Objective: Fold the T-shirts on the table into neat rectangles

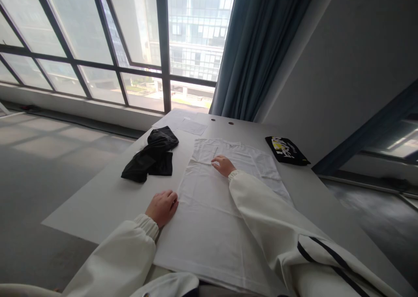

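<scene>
A white T-shirt [209,210] lies spread flat on a white table [98,201], its collar end toward the window. My left hand [162,207] rests at the shirt's left edge with its fingers curled on the fabric. My right hand [223,164] lies farther up on the shirt, near the folded left sleeve, fingers stretched flat on the cloth. Both arms wear white sleeves.
A crumpled black garment [152,157] lies left of the shirt. A folded black item with a yellow and white print [286,150] sits at the right near the wall. Sheets of paper [189,125] lie at the table's far end, below a blue curtain [261,48] and large windows.
</scene>
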`<state>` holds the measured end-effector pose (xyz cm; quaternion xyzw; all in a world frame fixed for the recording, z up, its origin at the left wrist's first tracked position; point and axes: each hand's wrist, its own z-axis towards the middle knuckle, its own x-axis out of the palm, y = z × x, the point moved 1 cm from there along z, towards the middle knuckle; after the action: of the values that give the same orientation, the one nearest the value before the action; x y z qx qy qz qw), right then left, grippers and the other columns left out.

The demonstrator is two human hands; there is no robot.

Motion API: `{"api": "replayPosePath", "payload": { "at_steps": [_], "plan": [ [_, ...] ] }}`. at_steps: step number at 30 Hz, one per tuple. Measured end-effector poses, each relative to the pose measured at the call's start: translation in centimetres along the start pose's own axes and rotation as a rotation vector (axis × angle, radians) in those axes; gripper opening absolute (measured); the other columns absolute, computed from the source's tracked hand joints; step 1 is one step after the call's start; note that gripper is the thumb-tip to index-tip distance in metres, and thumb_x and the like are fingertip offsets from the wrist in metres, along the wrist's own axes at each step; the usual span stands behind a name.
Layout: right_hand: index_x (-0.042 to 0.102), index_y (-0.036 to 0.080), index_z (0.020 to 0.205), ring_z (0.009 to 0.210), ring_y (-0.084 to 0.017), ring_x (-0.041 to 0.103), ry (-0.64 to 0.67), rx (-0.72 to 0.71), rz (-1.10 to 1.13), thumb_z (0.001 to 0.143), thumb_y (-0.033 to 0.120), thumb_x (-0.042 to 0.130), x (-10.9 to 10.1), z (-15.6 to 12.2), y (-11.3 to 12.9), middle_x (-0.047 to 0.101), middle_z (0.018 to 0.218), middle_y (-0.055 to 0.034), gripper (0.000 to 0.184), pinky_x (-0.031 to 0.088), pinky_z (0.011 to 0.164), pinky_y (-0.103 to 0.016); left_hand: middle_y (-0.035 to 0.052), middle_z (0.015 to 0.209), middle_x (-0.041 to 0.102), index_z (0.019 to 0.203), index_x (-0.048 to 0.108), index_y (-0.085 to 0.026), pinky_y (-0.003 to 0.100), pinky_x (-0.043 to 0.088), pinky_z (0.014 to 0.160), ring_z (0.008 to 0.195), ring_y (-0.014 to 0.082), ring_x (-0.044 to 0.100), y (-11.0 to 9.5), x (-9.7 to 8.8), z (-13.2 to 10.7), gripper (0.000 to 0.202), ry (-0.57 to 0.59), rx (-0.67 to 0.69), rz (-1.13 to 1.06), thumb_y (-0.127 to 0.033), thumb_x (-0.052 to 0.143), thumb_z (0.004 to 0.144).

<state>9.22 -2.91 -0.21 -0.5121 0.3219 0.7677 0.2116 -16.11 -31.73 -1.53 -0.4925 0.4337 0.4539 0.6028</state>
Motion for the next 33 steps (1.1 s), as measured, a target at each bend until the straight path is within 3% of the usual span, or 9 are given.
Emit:
{"api": "replayPosePath", "payload": {
  "at_steps": [5,10,12,15,20,26,30,33],
  "plan": [
    [0.079,0.018,0.110,0.111,-0.023,0.068,0.060,0.048,-0.055,0.099,0.025,0.063,1.5,5.4,2.7,0.075,0.116,-0.0110,0.021,0.046,0.108,-0.033,0.0097,0.106,0.071,0.100,0.066,-0.020,0.042,0.048,0.091,0.099,0.0263,0.065,-0.3,0.1,-0.2,0.024,-0.041,0.017,-0.002,-0.027,0.044,0.104],
    [0.075,0.016,0.126,0.117,-0.024,0.064,0.189,0.130,-0.113,0.102,0.035,0.060,3.5,9.6,5.1,0.072,0.124,-0.0135,0.034,0.041,0.112,-0.032,0.0113,0.113,0.072,0.103,0.067,-0.020,0.045,0.049,0.095,0.105,0.0280,0.066,-0.6,-0.5,-0.2,0.021,-0.044,-0.003,-0.068,-0.025,0.047,0.102],
    [0.070,0.019,0.136,0.122,-0.026,0.062,0.245,0.173,-0.128,0.101,0.042,0.061,4.5,10.7,5.9,0.068,0.132,-0.0142,0.043,0.041,0.113,-0.035,0.0126,0.128,0.071,0.112,0.069,-0.021,0.048,0.048,0.100,0.119,0.0313,0.063,-0.6,-0.3,-0.3,0.021,-0.070,-0.011,-0.101,-0.024,0.054,0.097],
    [0.062,0.026,0.147,0.130,-0.031,0.057,0.297,0.237,-0.144,0.101,0.051,0.057,5.5,11.8,6.7,0.058,0.145,-0.0151,0.053,0.042,0.113,-0.042,0.0114,0.150,0.061,0.135,0.066,-0.025,0.054,0.044,0.111,0.141,0.0354,0.052,-0.7,0.3,-0.5,0.041,-0.106,-0.013,-0.137,-0.022,0.057,0.095],
    [0.063,0.023,0.142,0.137,-0.038,0.046,0.310,0.320,-0.198,0.103,0.053,0.049,6.2,12.9,7.7,0.048,0.152,-0.0195,0.052,0.043,0.111,-0.055,0.0094,0.157,0.057,0.139,0.066,-0.028,0.057,0.041,0.118,0.146,0.0338,0.048,-1.0,0.7,-0.7,0.044,-0.038,0.052,-0.201,-0.026,0.059,0.096],
    [0.065,0.008,0.138,0.138,-0.040,0.044,0.247,0.396,-0.248,0.102,0.043,0.048,7.2,14.2,7.9,0.046,0.152,-0.0273,0.053,0.044,0.111,-0.056,0.0128,0.154,0.059,0.137,0.066,-0.023,0.057,0.042,0.120,0.143,0.0335,0.052,-1.2,-0.1,-0.6,0.042,-0.010,0.056,-0.290,-0.026,0.058,0.096],
    [0.065,0.008,0.141,0.137,-0.042,0.050,0.286,0.456,-0.206,0.099,0.037,0.051,7.4,15.5,6.7,0.051,0.149,-0.0298,0.054,0.048,0.107,-0.057,0.0133,0.157,0.056,0.151,0.053,-0.022,0.046,0.046,0.120,0.141,0.0277,0.056,-1.3,-0.3,-0.6,0.057,-0.025,0.122,-0.468,-0.022,0.056,0.095],
    [0.069,0.009,0.137,0.127,-0.039,0.061,0.343,0.448,-0.160,0.096,0.031,0.058,7.2,16.7,5.3,0.063,0.138,-0.0285,0.048,0.052,0.103,-0.051,0.0129,0.164,0.046,0.152,0.051,-0.023,0.041,0.053,0.113,0.132,0.0252,0.063,-1.2,-0.2,-0.8,0.061,-0.088,0.016,-0.578,-0.023,0.058,0.092]
  ]
}}
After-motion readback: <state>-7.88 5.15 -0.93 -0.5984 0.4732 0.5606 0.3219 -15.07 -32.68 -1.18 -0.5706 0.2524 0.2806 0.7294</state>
